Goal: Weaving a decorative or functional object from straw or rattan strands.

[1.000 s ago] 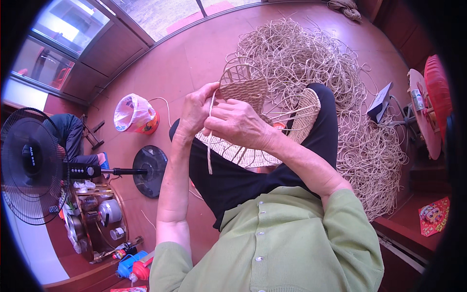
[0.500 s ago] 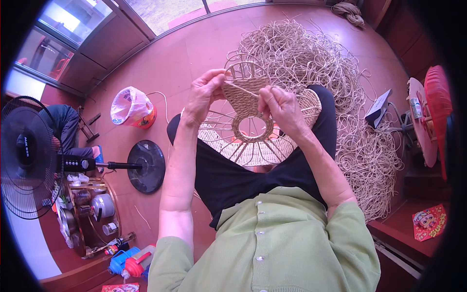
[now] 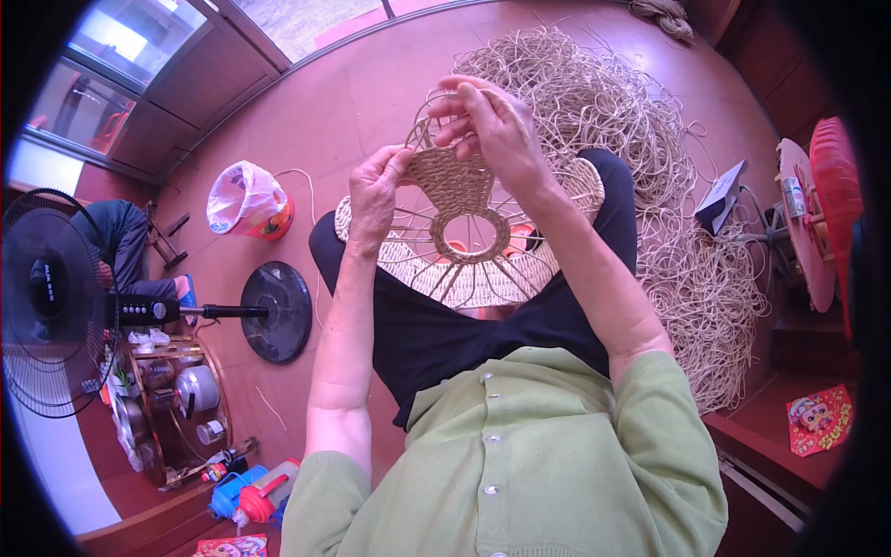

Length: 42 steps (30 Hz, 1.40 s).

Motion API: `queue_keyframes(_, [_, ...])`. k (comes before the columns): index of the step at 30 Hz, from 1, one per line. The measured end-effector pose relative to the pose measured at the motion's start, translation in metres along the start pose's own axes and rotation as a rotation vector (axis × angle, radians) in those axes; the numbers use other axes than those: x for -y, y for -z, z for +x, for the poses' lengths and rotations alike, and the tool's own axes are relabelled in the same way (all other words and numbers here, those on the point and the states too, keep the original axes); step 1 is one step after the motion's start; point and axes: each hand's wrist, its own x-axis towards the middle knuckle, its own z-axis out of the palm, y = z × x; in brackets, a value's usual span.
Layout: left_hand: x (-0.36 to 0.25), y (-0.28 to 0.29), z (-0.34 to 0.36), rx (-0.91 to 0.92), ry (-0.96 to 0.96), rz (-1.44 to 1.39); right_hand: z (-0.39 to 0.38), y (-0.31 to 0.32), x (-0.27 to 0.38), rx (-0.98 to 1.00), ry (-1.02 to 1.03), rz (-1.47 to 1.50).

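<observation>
A partly woven straw-cord seat or basket piece (image 3: 452, 181) stands above my lap, with a round ring (image 3: 436, 239) and bare spokes fanning out of it. My left hand (image 3: 374, 197) pinches the left edge of its woven wedge. Over the wedge's upper right, my right hand (image 3: 506, 139) has its fingers curled at the cord loops (image 3: 422, 133) along the top. Its thumb and forefinger look closed on the cord there, though the hand partly hides it. Below the ring, a pale woven curved band (image 3: 492, 288) lies across my thighs.
A large heap of loose cord (image 3: 594, 102) spreads ahead and down the right side. At left stand a lined bin (image 3: 249, 206), a black fan (image 3: 46, 288) with a round base (image 3: 277, 312), and a shelf cart (image 3: 186, 399). A seated person (image 3: 125, 241) is partly behind the fan.
My right hand has moved up and left from the wedge's right side to the top loops. The cord no longer stretches across between my hands. My left hand has shifted slightly down and left.
</observation>
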Motion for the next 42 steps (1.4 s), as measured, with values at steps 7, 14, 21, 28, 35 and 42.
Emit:
queue_keyframes(7, [0.009, -0.025, -0.002, -0.349, -0.186, 0.555, -0.061, -0.007, -0.011, 0.215, 0.123, -0.923])
queue_keyframes(14, [0.006, -0.020, 0.006, -0.297, -0.164, 0.547, -0.041, -0.014, -0.034, 0.324, 0.231, -1.095])
queue_keyframes(21, [-0.011, 0.017, 0.022, 0.000, 0.339, -0.212, -0.022, -0.020, -0.028, 0.389, 0.070, -0.831])
queue_keyframes(28, [0.007, 0.017, 0.024, -0.045, 0.325, -0.482, -0.021, -0.015, -0.025, 0.422, -0.176, -0.525])
queue_keyframes(35, [-0.029, -0.018, -0.043, -0.335, -0.003, -0.366, -0.040, -0.023, -0.028, 0.193, 0.181, -0.594])
queue_keyframes(42, [-0.067, -0.028, -0.054, -0.190, -0.730, 0.425, -0.035, -0.011, -0.019, 0.201, 0.313, -0.490])
